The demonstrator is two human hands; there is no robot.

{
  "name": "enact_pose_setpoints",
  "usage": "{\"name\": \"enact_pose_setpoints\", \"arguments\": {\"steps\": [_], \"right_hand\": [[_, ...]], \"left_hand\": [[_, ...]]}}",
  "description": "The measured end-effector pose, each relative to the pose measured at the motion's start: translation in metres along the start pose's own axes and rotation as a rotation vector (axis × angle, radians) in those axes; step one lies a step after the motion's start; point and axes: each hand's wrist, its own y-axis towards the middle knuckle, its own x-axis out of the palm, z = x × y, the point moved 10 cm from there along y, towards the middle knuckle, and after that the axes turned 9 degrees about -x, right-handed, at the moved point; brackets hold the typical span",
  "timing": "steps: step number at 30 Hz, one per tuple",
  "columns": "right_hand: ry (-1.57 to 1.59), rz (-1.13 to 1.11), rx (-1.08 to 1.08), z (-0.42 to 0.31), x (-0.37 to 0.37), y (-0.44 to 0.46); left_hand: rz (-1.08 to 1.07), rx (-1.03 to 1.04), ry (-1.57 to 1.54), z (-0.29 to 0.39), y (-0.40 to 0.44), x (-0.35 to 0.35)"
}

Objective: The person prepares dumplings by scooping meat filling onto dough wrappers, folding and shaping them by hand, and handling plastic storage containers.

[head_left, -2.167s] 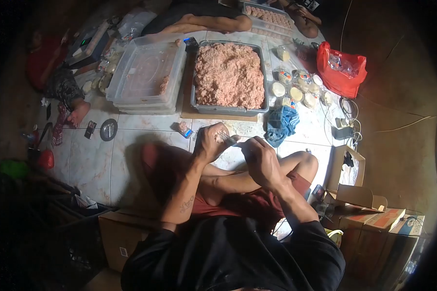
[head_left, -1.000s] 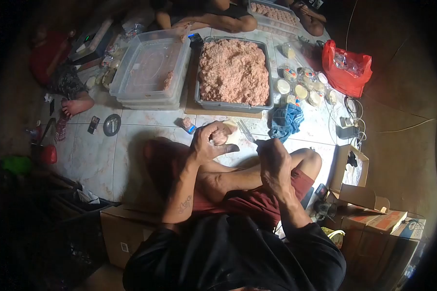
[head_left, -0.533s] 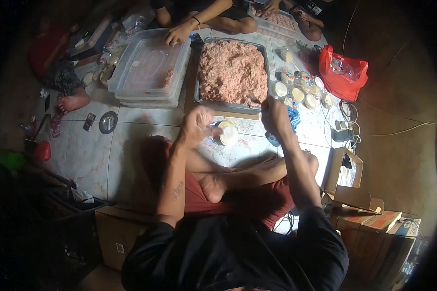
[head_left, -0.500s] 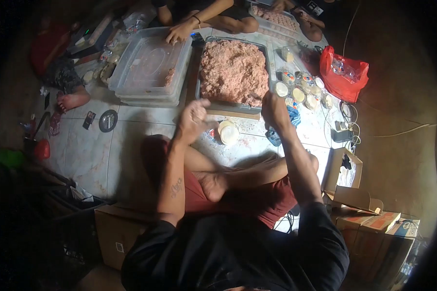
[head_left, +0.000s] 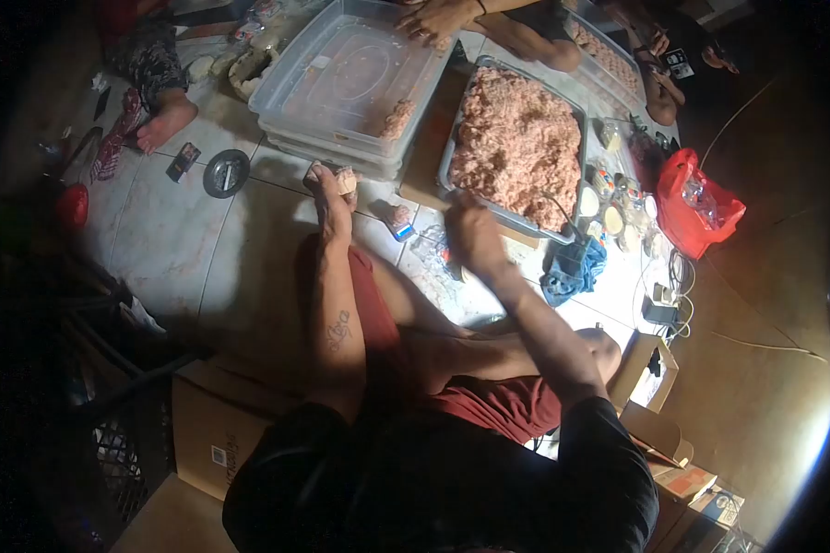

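Note:
My left hand (head_left: 330, 198) is closed on a small pale lump (head_left: 346, 182), just in front of the stacked clear tubs (head_left: 339, 138). My right hand (head_left: 475, 235) is curled and slightly blurred near the front left corner of the grey tub (head_left: 516, 224); what its fingers hold, if anything, is hidden. Pink minced meat (head_left: 521, 138) fills that tub, and a thin utensil (head_left: 557, 205) rests in it at the front right. Between my hands a pink lump (head_left: 399, 216) sits by a small blue item (head_left: 404, 233). A plastic wrapper (head_left: 435, 249) lies left of my right hand.
Another person's hand (head_left: 438, 18) rests on the clear tubs. Right of the grey tub are packs of pale rounds (head_left: 613, 218), a blue cloth (head_left: 574, 272) and a red bag (head_left: 699, 205). A black dish (head_left: 226, 173) and a bare foot (head_left: 168, 124) are at the left.
The view has swung left. My left hand has moved left and now holds the pale lump. My right hand has left the utensil in the meat and come back toward the tub's left side.

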Motion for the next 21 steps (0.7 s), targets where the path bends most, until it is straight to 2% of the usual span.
{"name": "enact_pose_setpoints", "arguments": {"steps": [1, 2, 4, 5, 7, 9, 10, 11, 13, 15, 17, 19, 21], "right_hand": [[-0.067, -0.088, -0.072, -0.03, 0.022, 0.002], [-0.292, 0.086, -0.286, -0.041, 0.044, 0.0], [-0.285, 0.081, -0.199, -0.049, 0.07, 0.018], [-0.053, -0.098, 0.101, -0.027, 0.091, 0.026], [-0.137, -0.118, 0.071, -0.032, 0.099, 0.04], [0.012, -0.17, -0.005, -0.031, 0.112, 0.043], [0.086, -0.081, -0.018, -0.027, 0.11, 0.042], [-0.146, -0.025, -0.329, -0.038, 0.118, 0.041], [-0.305, -0.08, -0.619, -0.078, 0.082, 0.031], [0.096, -0.092, -0.459, -0.115, 0.004, 0.04], [0.29, -0.048, -0.431, -0.153, -0.064, 0.059], [0.17, -0.022, -0.588, -0.172, -0.097, 0.086], [0.279, 0.004, -0.632, -0.177, -0.109, 0.122]], "left_hand": [[0.087, 0.014, -0.014, 0.003, 0.002, -0.007], [0.077, -0.003, -0.019, -0.001, 0.007, -0.009], [0.054, 0.027, -0.01, 0.001, 0.006, -0.008], [0.022, 0.057, 0.001, 0.005, 0.005, -0.003], [0.074, 0.092, -0.028, 0.008, 0.008, -0.007], [0.165, 0.077, -0.084, 0.005, 0.01, -0.016], [0.111, 0.022, -0.079, -0.002, 0.015, -0.017], [0.115, 0.025, -0.098, -0.002, 0.014, -0.018], [0.139, -0.001, -0.115, -0.001, 0.015, -0.022], [0.287, 0.088, -0.076, -0.017, 0.029, -0.043], [0.204, 0.058, -0.103, -0.009, 0.024, -0.033], [0.184, 0.026, -0.177, 0.01, 0.009, -0.019], [0.329, 0.259, -0.078, 0.034, 0.0, -0.025]]}}
